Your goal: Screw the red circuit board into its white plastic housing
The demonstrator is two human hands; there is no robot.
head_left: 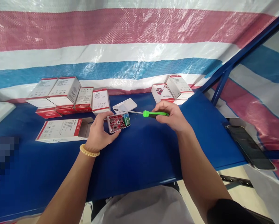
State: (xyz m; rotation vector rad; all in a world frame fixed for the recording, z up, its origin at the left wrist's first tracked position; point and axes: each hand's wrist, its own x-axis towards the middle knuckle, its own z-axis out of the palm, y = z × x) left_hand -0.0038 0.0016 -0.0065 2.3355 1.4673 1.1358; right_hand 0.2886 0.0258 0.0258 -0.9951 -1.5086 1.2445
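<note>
1. Your left hand (99, 130) holds the circuit unit (118, 122), a small white casing with its red board exposed. Your fingers curl round its left end and pinch it firmly. The unit sits low over the middle of the blue worktop (139, 155); whether it rests on the surface cannot be told.
2. Your right hand (173, 116) has its fingers pressed together round the green handle of the screwdriver (155, 114). The tool is held level, with the shaft pointing left.
3. The shaft passes just behind the circuit unit. Its tip ends at the near edge of the white cover (125, 105), which lies on the worktop just beyond the unit. Whether tip and cover touch cannot be told.
4. An open box (62, 129) lies on its side just left of your left hand, its open end towards the hand.
5. A row of red-and-white boxes (67, 93) stands at the left rear. A second group (174, 88) sits at the right rear against the striped tarpaulin (130, 37).
6. A dark phone (249, 146) lies at the worktop's right edge, well apart from your right hand.
7. A beaded bracelet (89, 151) sits on your left wrist.
</note>
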